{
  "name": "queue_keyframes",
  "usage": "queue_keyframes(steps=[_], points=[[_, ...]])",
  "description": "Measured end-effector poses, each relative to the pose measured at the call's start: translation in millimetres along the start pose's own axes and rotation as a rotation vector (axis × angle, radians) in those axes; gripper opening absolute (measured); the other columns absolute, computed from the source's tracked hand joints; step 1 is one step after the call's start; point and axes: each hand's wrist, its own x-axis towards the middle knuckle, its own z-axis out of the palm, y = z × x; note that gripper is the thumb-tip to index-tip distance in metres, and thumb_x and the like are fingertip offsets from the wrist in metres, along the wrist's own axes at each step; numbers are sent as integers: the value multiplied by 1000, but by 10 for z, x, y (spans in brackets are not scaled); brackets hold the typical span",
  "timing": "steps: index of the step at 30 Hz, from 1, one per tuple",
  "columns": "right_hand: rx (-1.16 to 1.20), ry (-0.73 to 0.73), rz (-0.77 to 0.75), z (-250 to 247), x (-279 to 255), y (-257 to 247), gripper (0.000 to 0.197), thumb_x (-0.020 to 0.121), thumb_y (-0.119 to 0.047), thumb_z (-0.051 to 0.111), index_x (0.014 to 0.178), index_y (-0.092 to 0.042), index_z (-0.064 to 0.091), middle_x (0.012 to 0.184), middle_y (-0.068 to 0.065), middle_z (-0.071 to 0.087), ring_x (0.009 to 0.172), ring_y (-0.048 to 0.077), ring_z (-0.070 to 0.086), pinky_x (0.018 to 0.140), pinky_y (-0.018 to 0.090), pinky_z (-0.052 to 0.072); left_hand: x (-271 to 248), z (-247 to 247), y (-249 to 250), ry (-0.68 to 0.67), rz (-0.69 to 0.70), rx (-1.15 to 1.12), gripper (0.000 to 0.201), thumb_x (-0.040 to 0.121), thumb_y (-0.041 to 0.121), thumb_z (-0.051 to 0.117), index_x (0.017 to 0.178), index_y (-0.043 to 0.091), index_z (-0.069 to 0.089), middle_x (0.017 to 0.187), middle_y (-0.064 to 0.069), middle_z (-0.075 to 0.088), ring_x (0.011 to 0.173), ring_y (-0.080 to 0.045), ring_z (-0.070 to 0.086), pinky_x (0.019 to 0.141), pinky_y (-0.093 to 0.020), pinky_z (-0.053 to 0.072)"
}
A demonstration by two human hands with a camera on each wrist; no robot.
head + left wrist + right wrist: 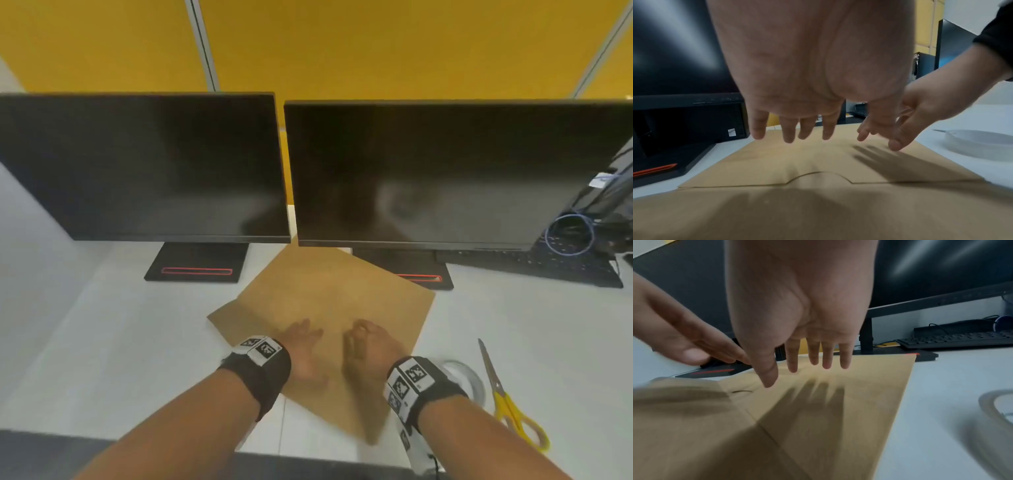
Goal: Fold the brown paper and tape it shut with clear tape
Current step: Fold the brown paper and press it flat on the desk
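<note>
A large brown paper envelope (329,301) lies flat and skewed on the white desk, its flap seam with a curved notch (818,174) facing up. My left hand (303,346) hovers just over its near half with straight, spread fingers (789,129) and holds nothing. My right hand (366,346) hovers beside it, fingers (826,356) straight and pointing down at the paper, also without anything in it. The roll of clear tape (460,378) sits on the desk right of the paper, partly behind my right wrist. Shadows of both hands fall on the paper.
Yellow-handled scissors (507,401) lie right of the tape. Two dark monitors (144,164) (445,171) stand behind the paper, their bases (198,262) close to its far corner. A black keyboard (548,263) and cables sit at the far right. The desk edge runs near my forearms.
</note>
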Motion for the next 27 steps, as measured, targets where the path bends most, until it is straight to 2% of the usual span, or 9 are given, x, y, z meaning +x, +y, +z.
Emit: queue_keyframes(steps=[2,4,8,12,16,19,21,24,27], points=[[-16,10,-8,71,24,15,31,82,-34,55,110,-22,55,128,1,45,117,27,49,94,37,46,-39,22,-15,-103,57,77,114,69,62,70,152,32,-3,161,-2,-16,150,-21,-11,121,-48,2],[-55,-7,-16,128,16,19,30,80,-36,57,105,-20,55,117,2,47,109,27,51,87,38,47,-69,49,-34,-189,69,180,121,66,55,77,153,30,-4,160,-5,-19,149,-26,-12,120,-54,4],[-93,0,-38,158,38,8,32,81,-37,56,106,-17,55,115,5,49,107,28,50,86,37,46,-74,68,-35,-177,94,298,110,72,33,80,152,23,6,161,-11,-9,149,-32,4,118,-56,12],[-82,-22,-32,161,36,-19,31,83,-37,54,109,-20,56,119,4,47,113,28,46,91,37,44,-109,80,-94,-157,133,271,89,80,23,69,152,22,16,160,-6,15,147,-24,19,119,-53,5],[-67,-56,-30,138,20,-55,30,83,-43,53,108,-26,57,121,2,45,117,27,43,94,38,43,-138,51,-215,-60,165,93,66,84,28,60,145,30,35,153,5,35,141,-19,34,118,-41,16],[-71,-87,-10,154,12,-77,37,85,-52,49,114,-31,57,128,1,45,122,28,42,99,41,41,-151,-1,-267,71,206,8,41,91,39,54,131,32,54,139,11,53,127,-13,49,119,-41,18],[5,-99,34,128,-3,-145,56,85,-68,36,121,-32,58,138,2,45,125,28,42,104,40,37,-152,-36,-280,182,218,14,32,94,42,49,121,30,63,130,13,60,120,-11,54,120,-44,9],[302,-106,123,51,-22,-264,106,60,-95,6,119,-27,61,132,4,57,120,26,52,102,39,39,-133,-49,-280,287,218,93,32,94,45,45,113,31,66,123,12,63,118,-13,53,117,-48,2],[606,-167,171,-27,-77,-377,86,67,-89,27,123,-33,59,131,-8,57,123,18,51,101,32,37,-82,-24,-278,354,209,126,34,93,48,42,110,32,67,118,13,63,120,-12,49,116,-51,-1]])
